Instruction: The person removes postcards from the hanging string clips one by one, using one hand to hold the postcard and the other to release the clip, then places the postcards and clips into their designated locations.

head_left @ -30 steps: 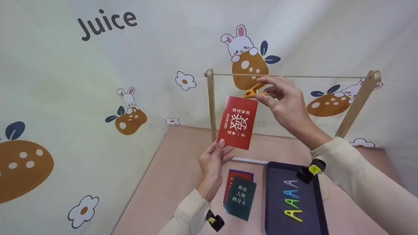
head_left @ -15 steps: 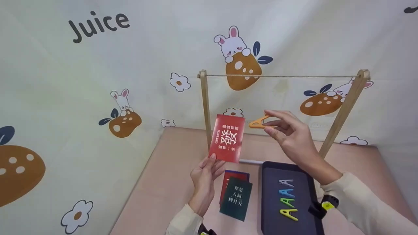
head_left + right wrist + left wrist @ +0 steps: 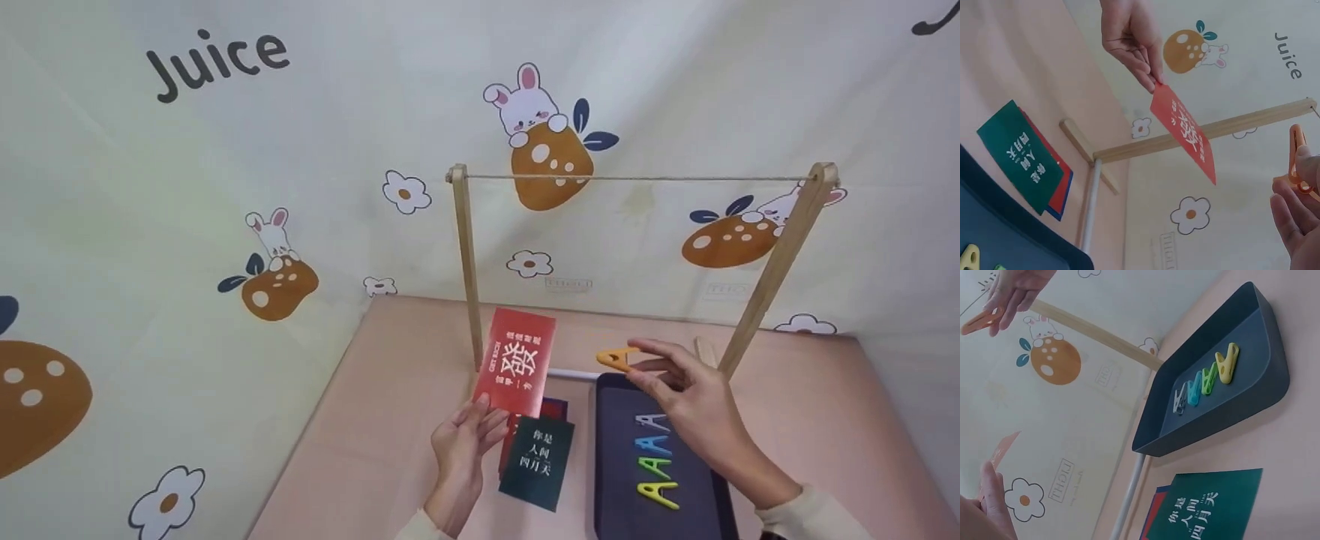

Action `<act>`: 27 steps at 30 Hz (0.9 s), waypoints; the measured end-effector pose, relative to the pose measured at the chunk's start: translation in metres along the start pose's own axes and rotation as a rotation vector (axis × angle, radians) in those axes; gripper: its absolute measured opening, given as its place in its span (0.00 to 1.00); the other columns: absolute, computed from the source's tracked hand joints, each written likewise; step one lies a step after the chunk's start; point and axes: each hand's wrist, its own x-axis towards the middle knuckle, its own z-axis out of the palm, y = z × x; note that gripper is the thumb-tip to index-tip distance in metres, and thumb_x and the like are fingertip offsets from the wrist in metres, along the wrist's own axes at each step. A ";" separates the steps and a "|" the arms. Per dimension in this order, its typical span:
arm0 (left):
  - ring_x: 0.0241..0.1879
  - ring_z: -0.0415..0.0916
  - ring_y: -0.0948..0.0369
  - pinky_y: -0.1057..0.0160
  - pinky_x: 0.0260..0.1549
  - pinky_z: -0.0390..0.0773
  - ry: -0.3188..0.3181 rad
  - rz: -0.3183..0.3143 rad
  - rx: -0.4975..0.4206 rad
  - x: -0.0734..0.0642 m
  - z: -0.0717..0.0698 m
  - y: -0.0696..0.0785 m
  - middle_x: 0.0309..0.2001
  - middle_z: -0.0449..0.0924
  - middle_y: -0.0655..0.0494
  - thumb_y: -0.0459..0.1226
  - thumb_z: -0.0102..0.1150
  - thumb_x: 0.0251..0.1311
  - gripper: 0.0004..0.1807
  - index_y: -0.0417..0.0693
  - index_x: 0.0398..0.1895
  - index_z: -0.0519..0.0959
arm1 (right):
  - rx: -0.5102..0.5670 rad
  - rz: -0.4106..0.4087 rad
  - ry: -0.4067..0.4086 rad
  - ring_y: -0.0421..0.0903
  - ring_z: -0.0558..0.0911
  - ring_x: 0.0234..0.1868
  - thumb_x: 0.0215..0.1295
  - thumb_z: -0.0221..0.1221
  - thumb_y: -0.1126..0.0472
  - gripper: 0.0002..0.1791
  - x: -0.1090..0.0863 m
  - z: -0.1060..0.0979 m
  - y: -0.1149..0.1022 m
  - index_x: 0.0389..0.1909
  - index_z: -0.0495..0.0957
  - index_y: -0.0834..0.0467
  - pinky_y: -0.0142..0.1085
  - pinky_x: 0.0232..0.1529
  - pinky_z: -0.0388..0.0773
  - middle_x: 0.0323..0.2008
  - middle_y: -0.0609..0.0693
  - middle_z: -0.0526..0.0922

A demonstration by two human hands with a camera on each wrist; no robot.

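My left hand [image 3: 463, 446] pinches a red card [image 3: 517, 361] with white characters by its lower left corner, holding it up over the table. To its right, my right hand [image 3: 694, 397] pinches an orange clothespin [image 3: 616, 359] between thumb and fingers, its nose pointing left at the card but apart from it. In the right wrist view the card [image 3: 1185, 132] hangs from the left hand's fingertips, and the clothespin [image 3: 1296, 160] is at the right edge. A string [image 3: 637, 178] runs between two wooden posts above both hands.
A green card [image 3: 538, 463] lies over red and blue-edged cards on the pink table [image 3: 337, 450]. Right of them stands a dark tray [image 3: 611, 450] holding several clothespins in grey, blue, green and yellow [image 3: 657, 494]. The wooden frame's right post [image 3: 780, 262] rises behind the tray.
Both hands have come down from near the string, still holding the red card and orange clothespin. The right hand has moved lower over the tray, and the clothespin is farther from the card.
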 end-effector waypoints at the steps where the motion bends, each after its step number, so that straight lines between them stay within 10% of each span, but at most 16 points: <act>1: 0.41 0.89 0.55 0.62 0.39 0.89 0.007 -0.007 0.010 0.000 -0.003 -0.004 0.46 0.89 0.44 0.54 0.70 0.56 0.39 0.35 0.62 0.74 | -0.016 0.006 0.006 0.32 0.86 0.40 0.59 0.68 0.68 0.23 -0.004 -0.001 0.004 0.57 0.81 0.53 0.21 0.39 0.83 0.47 0.50 0.88; 12: 0.42 0.89 0.54 0.61 0.40 0.89 0.090 -0.138 0.087 0.006 -0.027 -0.051 0.49 0.87 0.42 0.57 0.70 0.55 0.41 0.35 0.61 0.73 | -0.221 0.072 0.048 0.29 0.83 0.29 0.56 0.69 0.71 0.26 -0.059 -0.004 0.052 0.56 0.81 0.52 0.26 0.24 0.79 0.34 0.50 0.90; 18: 0.41 0.89 0.54 0.62 0.39 0.89 0.105 -0.183 0.119 0.005 -0.030 -0.073 0.53 0.85 0.38 0.60 0.69 0.54 0.45 0.34 0.63 0.71 | -0.267 0.012 0.083 0.27 0.81 0.31 0.49 0.72 0.73 0.25 -0.086 0.008 0.081 0.51 0.83 0.56 0.23 0.27 0.80 0.47 0.50 0.86; 27: 0.37 0.89 0.56 0.61 0.37 0.89 0.064 -0.262 0.144 0.007 -0.028 -0.091 0.55 0.82 0.33 0.43 0.62 0.67 0.33 0.29 0.66 0.65 | -0.606 -0.074 0.092 0.29 0.75 0.30 0.37 0.81 0.61 0.23 -0.120 0.018 0.118 0.39 0.88 0.52 0.27 0.24 0.76 0.38 0.40 0.77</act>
